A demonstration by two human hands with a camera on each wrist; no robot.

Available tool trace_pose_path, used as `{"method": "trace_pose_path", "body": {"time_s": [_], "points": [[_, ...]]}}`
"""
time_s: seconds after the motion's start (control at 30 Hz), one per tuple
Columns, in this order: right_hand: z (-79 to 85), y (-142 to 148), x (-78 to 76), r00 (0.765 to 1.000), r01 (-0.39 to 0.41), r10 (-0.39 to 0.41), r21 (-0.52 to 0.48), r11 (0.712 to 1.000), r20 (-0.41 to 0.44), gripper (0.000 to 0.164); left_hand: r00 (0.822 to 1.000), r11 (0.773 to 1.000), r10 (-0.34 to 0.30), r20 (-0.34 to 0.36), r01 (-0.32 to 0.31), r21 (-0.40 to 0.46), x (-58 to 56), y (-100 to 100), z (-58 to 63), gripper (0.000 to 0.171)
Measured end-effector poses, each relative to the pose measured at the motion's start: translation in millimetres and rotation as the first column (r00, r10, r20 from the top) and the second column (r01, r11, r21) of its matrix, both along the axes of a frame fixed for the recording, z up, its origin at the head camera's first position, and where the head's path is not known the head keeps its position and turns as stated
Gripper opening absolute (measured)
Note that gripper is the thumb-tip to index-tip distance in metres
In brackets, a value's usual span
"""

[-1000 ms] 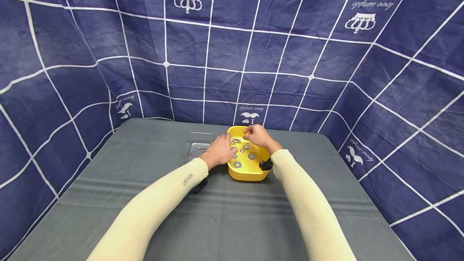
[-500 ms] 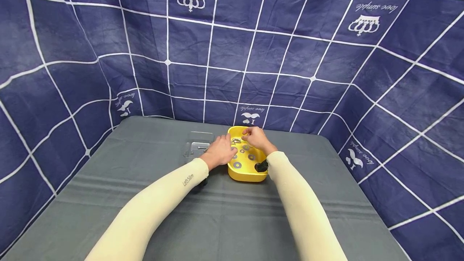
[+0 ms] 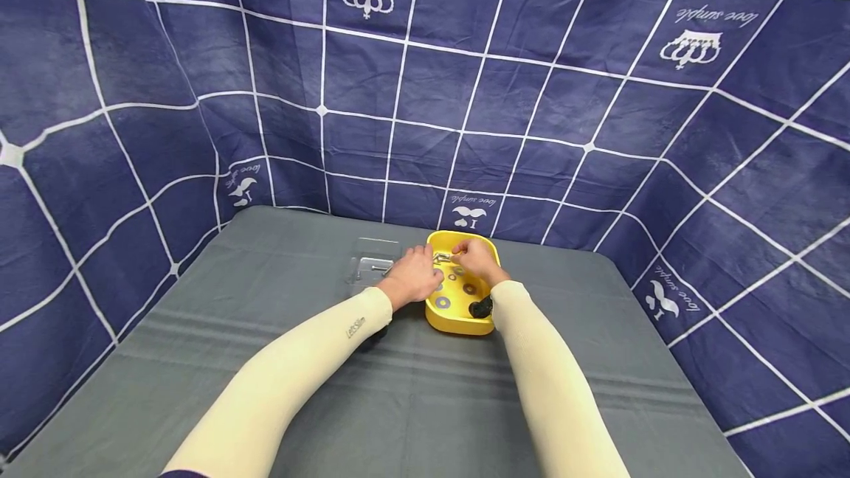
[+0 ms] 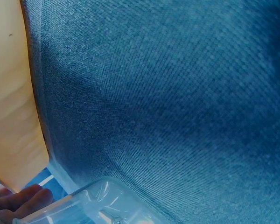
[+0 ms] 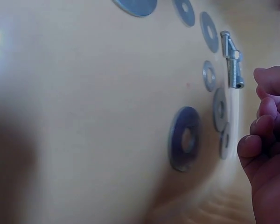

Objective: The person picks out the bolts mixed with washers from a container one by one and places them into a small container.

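A yellow bin [image 3: 460,326] holds several flat grey washers [image 5: 184,139] and a small pile of metal screws [image 5: 233,65]. My left hand [image 3: 415,273] grips the bin's left wall, thumb over the rim on the inside; in the left wrist view its fingers show outside the wall, by a clear plastic box [image 4: 105,191]. Inside the bin, my right hand [image 3: 476,257] has curled fingers, the fingertips right by the screws. Nothing shows between those fingers in the right wrist view. Washers lie scattered across the bin's floor.
Left of the bin, a screw [image 3: 380,268] lies in the clear box, partly behind my left hand. A clear flat piece [image 3: 378,247] lies behind it. Grey cloth [image 3: 425,404] covers the table, and a blue checked curtain [image 3: 524,109] encloses its back and sides.
My right hand has come down lower into the bin, closer to the screws. The left hand stays on the bin wall. The head view has shifted slightly, so everything sits further right.
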State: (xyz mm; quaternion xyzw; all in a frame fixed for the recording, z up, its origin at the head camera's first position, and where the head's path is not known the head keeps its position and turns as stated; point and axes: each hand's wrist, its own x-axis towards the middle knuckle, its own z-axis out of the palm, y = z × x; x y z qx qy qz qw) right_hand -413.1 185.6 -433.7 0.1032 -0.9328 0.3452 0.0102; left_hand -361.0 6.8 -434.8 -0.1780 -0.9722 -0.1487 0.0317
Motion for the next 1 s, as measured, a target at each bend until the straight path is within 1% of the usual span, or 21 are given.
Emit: {"method": "trace_pose_path", "body": {"time_s": [0.1, 0.3, 0.43, 0.5, 0.6, 0.7, 0.73, 0.83, 1.0], "points": [[-6.1, 0.3, -2.2, 0.999, 0.02, -0.02, 0.006, 1.0, 0.034, 0.015, 1.0, 1.0, 0.007, -0.001, -0.007, -0.01, -0.5, 1.7, -0.1, 0.056], [-16.0, 0.9, -4.5, 0.998, 0.054, -0.055, 0.023, 0.998, 0.038, 0.015, 1.0, 0.998, 0.008, -0.005, -0.009, -0.061, -0.7, 3.4, 1.0, 0.054], [-19.3, 3.0, -5.9, 0.997, 0.05, -0.049, -0.015, 0.999, 0.056, 0.014, 1.0, 0.996, 0.017, -0.005, -0.018, -0.083, -0.3, 4.3, 1.9, 0.054], [-21.0, 4.7, -7.5, 0.997, 0.035, -0.032, -0.039, 0.999, 0.065, 0.011, 1.0, 0.996, 0.021, -0.008, -0.022, -0.083, -0.3, 4.9, 2.1, 0.054], [-20.3, 5.2, -6.6, 0.995, 0.039, -0.032, -0.068, 0.997, 0.099, 0.009, 1.0, 0.997, 0.022, -0.008, -0.023, -0.072, 0.2, 5.5, 2.6, 0.052], [-20.4, 3.7, -6.5, 0.993, 0.062, -0.054, -0.072, 0.995, 0.11, 0.01, 1.0, 0.998, 0.016, -0.01, -0.017, -0.065, 1.0, 6.2, 3.3, 0.051], [-19.1, 2.6, -5.3, 0.99, 0.082, -0.074, -0.069, 0.994, 0.12, 0.012, 1.0, 0.998, 0.015, -0.012, -0.016, -0.061, 1.3, 6.2, 3.7, 0.051], [-19.9, 0.4, -6.5, 0.99, 0.108, -0.101, -0.056, 0.993, 0.103, 0.014, 1.0, 0.998, 0.013, -0.021, -0.014, -0.06, 1.6, 6.0, 4.4, 0.051], [-21.7, -4.0, -8.2, 0.989, 0.115, -0.111, -0.034, 0.993, 0.094, 0.012, 1.0, 0.998, 0.022, -0.02, -0.023, -0.063, 1.5, 4.0, 4.1, 0.05]]}}
